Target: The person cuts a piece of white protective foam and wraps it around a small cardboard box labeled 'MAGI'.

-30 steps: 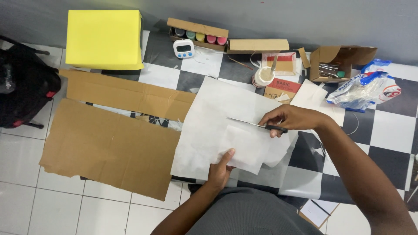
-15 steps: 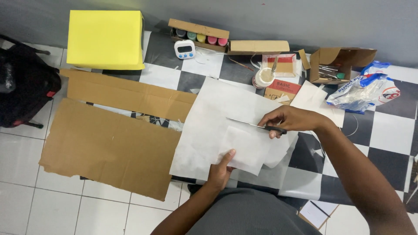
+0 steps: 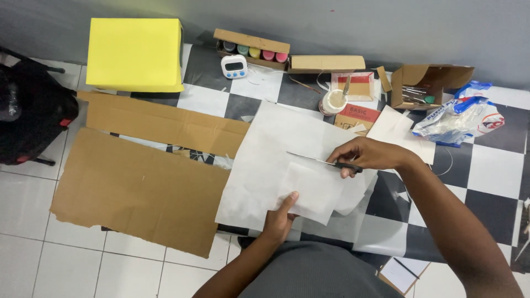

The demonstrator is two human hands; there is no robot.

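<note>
Right under the right hand (image 3: 369, 154) sits a pair of scissors (image 3: 326, 161), black handles wrapped in the fingers, thin blades poking out to the left over a big sheet of white paper (image 3: 276, 149). So that hand is closed around the handles; I can't tell for sure how far apart the blades are, they look nearly together.

Below and left of that grip, the left hand (image 3: 280, 216) pinches the near edge of a smaller white piece (image 3: 314, 190) lying on top of the big sheet, thumb on top, fingers underneath.

Handling-wise, my guess: this paper is super light and floppy, looks thin, almost tissue-like, with soft wrinkles. It'll sag and slide if you only grab a corner, and it probably tears easily if tugged. Best hold is close to the blades, just ahead of them, keeping the sheet taut but not stretched.

Further left of both hands are two brown cardboard sheets (image 3: 138, 193), much stiffer stuff. Up past the scissors stand a white glue pot (image 3: 333, 101), a small digital timer (image 3: 234, 66) and a yellow box (image 3: 135, 54).
</note>
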